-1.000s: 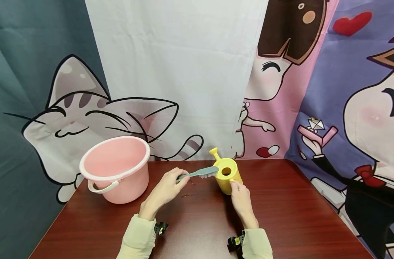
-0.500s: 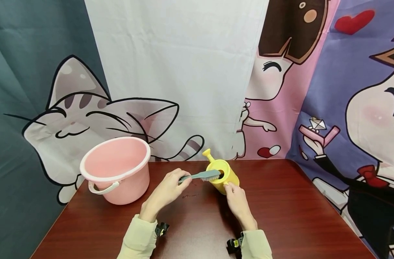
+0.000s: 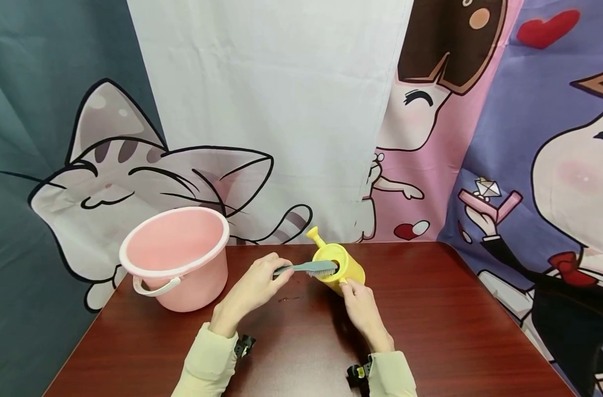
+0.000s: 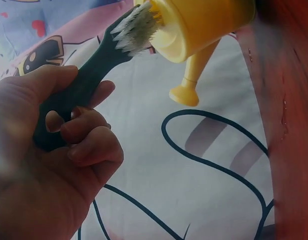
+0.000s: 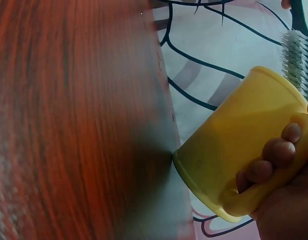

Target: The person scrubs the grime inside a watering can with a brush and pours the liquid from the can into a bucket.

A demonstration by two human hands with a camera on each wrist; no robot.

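Observation:
In the head view my left hand (image 3: 252, 285) grips the handle of a grey-green scrubbing brush (image 3: 323, 266), its pale bristles facing down. The brush head lies over the rim of the yellow watering can (image 3: 352, 271), at the round top opening; whether the tip is inside I cannot tell. My right hand (image 3: 362, 310) holds the can by its handle, tilted to the left, with the spout pointing up and left. Curled fingers (image 5: 279, 152) wrap the handle in the right wrist view. The left wrist view has the white bristles (image 4: 136, 31) right by the can's rim.
On the left of the dark red wooden table (image 3: 291, 353) stands a pink bucket (image 3: 197, 289) with a white handle (image 3: 157, 289) hanging down its front. Small wet marks (image 3: 290, 299) lie on the tabletop between the hands. A printed cloth (image 3: 281, 110) hangs behind the table.
My right hand has moved slightly left and tilted the watering can leftward, bringing its opening to the brush head. The left hand and brush have hardly moved.

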